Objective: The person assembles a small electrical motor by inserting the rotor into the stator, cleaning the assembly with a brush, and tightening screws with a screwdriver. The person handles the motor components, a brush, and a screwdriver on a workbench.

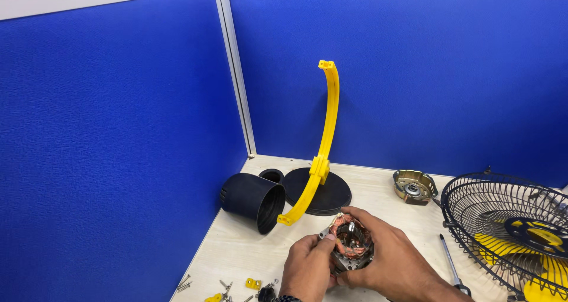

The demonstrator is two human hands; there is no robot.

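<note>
Holding a small motor (351, 243) in both hands, I am low over the desk (378, 195), near its front edge. My left hand (307, 269) grips the motor from the near side, fingers curled tight on its metal frame. My right hand (393, 257) wraps round the far side, thumb and fingers pressed on the frame too. Both hands are clamped on it, with no gap.

I can see copper wire coils and a short shaft sticking up in the middle. I think I am looking the motor over, or working on its top end. Turning it would need a firm, slow grip so the wires do not get hurt.

Close by are a black cup-shaped cover (253, 200), a yellow arm (324, 142) on a round black base (331, 196), a metal end plate (414, 186), a screwdriver (451, 263), a wire fan cage (509, 225) and some loose screws (225, 287).
</note>
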